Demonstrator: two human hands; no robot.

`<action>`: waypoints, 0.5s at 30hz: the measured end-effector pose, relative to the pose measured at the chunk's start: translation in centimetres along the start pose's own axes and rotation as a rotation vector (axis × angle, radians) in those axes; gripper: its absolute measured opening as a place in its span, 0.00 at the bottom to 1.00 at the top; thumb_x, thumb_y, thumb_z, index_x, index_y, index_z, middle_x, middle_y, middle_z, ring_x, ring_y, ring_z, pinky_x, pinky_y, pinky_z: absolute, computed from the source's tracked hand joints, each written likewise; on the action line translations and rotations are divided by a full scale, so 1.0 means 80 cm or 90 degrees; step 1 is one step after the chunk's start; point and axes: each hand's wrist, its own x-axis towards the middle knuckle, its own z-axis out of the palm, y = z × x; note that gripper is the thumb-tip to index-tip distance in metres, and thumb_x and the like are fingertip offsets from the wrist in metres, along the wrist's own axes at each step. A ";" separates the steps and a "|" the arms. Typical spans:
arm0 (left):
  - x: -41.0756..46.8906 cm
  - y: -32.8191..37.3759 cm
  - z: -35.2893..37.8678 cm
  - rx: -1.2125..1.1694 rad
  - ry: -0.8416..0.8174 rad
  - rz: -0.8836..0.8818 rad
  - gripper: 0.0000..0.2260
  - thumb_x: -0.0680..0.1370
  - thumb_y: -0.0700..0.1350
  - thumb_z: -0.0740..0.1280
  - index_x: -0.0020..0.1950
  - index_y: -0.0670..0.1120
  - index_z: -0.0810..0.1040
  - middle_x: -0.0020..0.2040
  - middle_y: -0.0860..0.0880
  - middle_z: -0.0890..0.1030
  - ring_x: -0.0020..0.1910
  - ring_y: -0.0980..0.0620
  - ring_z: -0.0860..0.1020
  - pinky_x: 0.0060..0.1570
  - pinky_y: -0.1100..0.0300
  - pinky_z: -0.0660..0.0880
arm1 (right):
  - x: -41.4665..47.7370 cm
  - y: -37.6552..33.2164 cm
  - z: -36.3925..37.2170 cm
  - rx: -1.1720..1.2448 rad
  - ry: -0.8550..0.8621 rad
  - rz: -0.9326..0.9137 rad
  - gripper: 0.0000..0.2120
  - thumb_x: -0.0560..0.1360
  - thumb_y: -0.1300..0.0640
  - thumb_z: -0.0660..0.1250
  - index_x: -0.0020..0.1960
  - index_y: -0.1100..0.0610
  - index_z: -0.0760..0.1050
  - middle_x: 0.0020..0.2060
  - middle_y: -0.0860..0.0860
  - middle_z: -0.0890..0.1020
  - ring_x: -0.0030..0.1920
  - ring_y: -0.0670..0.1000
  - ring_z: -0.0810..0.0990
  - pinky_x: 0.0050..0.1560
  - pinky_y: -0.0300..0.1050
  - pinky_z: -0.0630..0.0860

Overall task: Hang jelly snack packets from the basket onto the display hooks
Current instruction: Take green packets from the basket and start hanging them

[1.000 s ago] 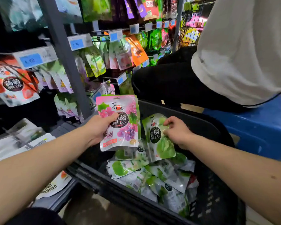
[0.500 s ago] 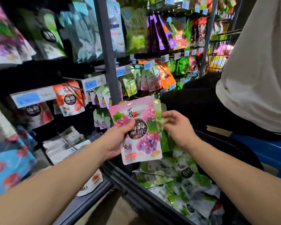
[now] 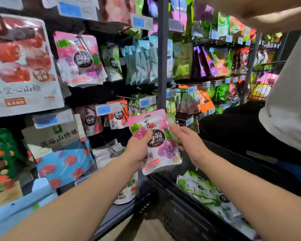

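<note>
Pink jelly packet (image 3: 156, 141): upright, above basket (image 3: 181, 214) rim, below display hooks (image 3: 135, 106). Left hand (image 3: 139, 150): fingers pinch its left edge, thumb on front. Right hand (image 3: 189, 143): fingers at right edge, grip unclear. Green packets (image 3: 203, 190) in basket, blurred.

Fingertips of right hand (image 3: 189, 145) hidden behind pink packet (image 3: 159, 143), perhaps pinching it, basket (image 3: 179, 214) cropped below

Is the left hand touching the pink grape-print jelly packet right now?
Touching. The head view shows the left hand gripping the pink grape-print jelly packet, thumb pressed on its front.
</note>
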 end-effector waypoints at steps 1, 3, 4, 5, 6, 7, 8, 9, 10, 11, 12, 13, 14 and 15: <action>-0.004 0.005 -0.005 0.012 0.028 0.007 0.11 0.81 0.51 0.69 0.58 0.44 0.82 0.50 0.46 0.86 0.45 0.48 0.84 0.41 0.59 0.81 | -0.006 -0.010 0.011 -0.034 -0.008 -0.010 0.28 0.69 0.34 0.75 0.60 0.50 0.77 0.56 0.49 0.83 0.55 0.47 0.82 0.53 0.44 0.78; -0.012 0.013 -0.014 0.005 0.076 0.000 0.13 0.81 0.50 0.70 0.58 0.41 0.81 0.48 0.43 0.86 0.44 0.42 0.85 0.44 0.47 0.84 | -0.011 -0.025 0.036 -0.079 0.001 -0.026 0.26 0.69 0.47 0.80 0.61 0.51 0.72 0.51 0.49 0.83 0.47 0.47 0.84 0.43 0.41 0.77; -0.016 0.017 -0.020 -0.004 0.093 -0.006 0.14 0.80 0.51 0.70 0.58 0.40 0.81 0.47 0.42 0.86 0.45 0.40 0.86 0.48 0.43 0.83 | -0.011 -0.030 0.047 -0.081 0.003 -0.028 0.26 0.69 0.52 0.81 0.62 0.52 0.72 0.50 0.49 0.84 0.45 0.47 0.84 0.41 0.41 0.77; -0.021 0.022 -0.027 -0.004 0.111 -0.010 0.14 0.80 0.51 0.70 0.57 0.40 0.81 0.47 0.42 0.86 0.44 0.40 0.86 0.49 0.43 0.83 | -0.010 -0.033 0.058 -0.067 0.004 -0.030 0.26 0.69 0.55 0.81 0.62 0.53 0.72 0.49 0.50 0.84 0.42 0.47 0.84 0.39 0.41 0.77; -0.024 0.026 -0.033 0.000 0.123 -0.012 0.14 0.81 0.51 0.70 0.57 0.40 0.81 0.47 0.42 0.86 0.44 0.41 0.85 0.48 0.46 0.82 | -0.007 -0.033 0.068 -0.045 0.000 -0.029 0.25 0.70 0.56 0.81 0.62 0.53 0.73 0.49 0.51 0.85 0.40 0.47 0.84 0.36 0.40 0.76; -0.028 0.030 -0.042 0.009 0.139 -0.016 0.14 0.81 0.51 0.69 0.56 0.41 0.80 0.47 0.42 0.86 0.44 0.42 0.85 0.48 0.48 0.82 | -0.006 -0.034 0.079 -0.026 -0.006 -0.023 0.24 0.71 0.58 0.80 0.62 0.53 0.74 0.48 0.51 0.85 0.38 0.47 0.83 0.34 0.39 0.76; -0.031 0.033 -0.052 0.015 0.148 -0.018 0.14 0.81 0.52 0.69 0.57 0.41 0.81 0.48 0.42 0.86 0.46 0.41 0.85 0.49 0.48 0.81 | -0.005 -0.034 0.089 -0.008 -0.012 -0.018 0.22 0.72 0.60 0.79 0.62 0.53 0.74 0.48 0.52 0.85 0.39 0.47 0.83 0.34 0.39 0.76; -0.035 0.037 -0.060 0.022 0.149 -0.018 0.15 0.80 0.52 0.70 0.58 0.41 0.81 0.49 0.42 0.86 0.47 0.41 0.85 0.50 0.47 0.81 | -0.005 -0.035 0.099 0.014 -0.018 -0.016 0.21 0.72 0.62 0.78 0.62 0.55 0.75 0.48 0.52 0.85 0.41 0.49 0.84 0.37 0.41 0.78; -0.037 0.041 -0.070 0.029 0.144 -0.015 0.15 0.80 0.52 0.70 0.58 0.41 0.81 0.50 0.42 0.86 0.48 0.40 0.85 0.51 0.46 0.81 | -0.002 -0.035 0.109 0.036 -0.023 -0.007 0.21 0.73 0.63 0.78 0.62 0.57 0.75 0.48 0.53 0.85 0.43 0.51 0.85 0.42 0.45 0.81; -0.042 0.046 -0.080 0.033 0.132 -0.015 0.15 0.80 0.52 0.70 0.58 0.41 0.81 0.50 0.41 0.86 0.48 0.41 0.85 0.51 0.45 0.81 | 0.000 -0.037 0.118 0.057 -0.026 0.002 0.19 0.73 0.65 0.77 0.62 0.59 0.76 0.47 0.55 0.85 0.45 0.54 0.86 0.45 0.49 0.83; -0.047 0.053 -0.090 0.037 0.119 -0.013 0.15 0.80 0.52 0.70 0.58 0.41 0.81 0.49 0.41 0.87 0.46 0.42 0.86 0.48 0.47 0.82 | 0.004 -0.039 0.126 0.080 -0.029 0.012 0.17 0.74 0.66 0.76 0.60 0.61 0.77 0.45 0.55 0.85 0.44 0.54 0.86 0.45 0.50 0.84; -0.054 0.059 -0.097 0.054 0.108 -0.009 0.15 0.80 0.53 0.70 0.58 0.43 0.81 0.50 0.42 0.87 0.45 0.44 0.86 0.44 0.50 0.82 | 0.007 -0.042 0.133 0.101 -0.038 0.022 0.14 0.74 0.66 0.75 0.58 0.61 0.78 0.43 0.54 0.85 0.40 0.53 0.85 0.42 0.47 0.84; -0.058 0.064 -0.104 0.082 0.102 0.006 0.16 0.78 0.55 0.69 0.59 0.45 0.80 0.51 0.44 0.87 0.46 0.46 0.86 0.42 0.53 0.81 | 0.012 -0.046 0.140 0.119 -0.046 0.028 0.12 0.74 0.66 0.75 0.56 0.60 0.78 0.40 0.53 0.84 0.36 0.49 0.84 0.36 0.43 0.82; -0.055 0.068 -0.112 0.122 0.115 0.026 0.19 0.76 0.60 0.68 0.60 0.49 0.79 0.53 0.46 0.86 0.49 0.46 0.85 0.45 0.55 0.79 | 0.018 -0.053 0.148 0.129 -0.053 0.030 0.11 0.74 0.66 0.75 0.55 0.59 0.79 0.38 0.52 0.83 0.32 0.47 0.82 0.31 0.38 0.79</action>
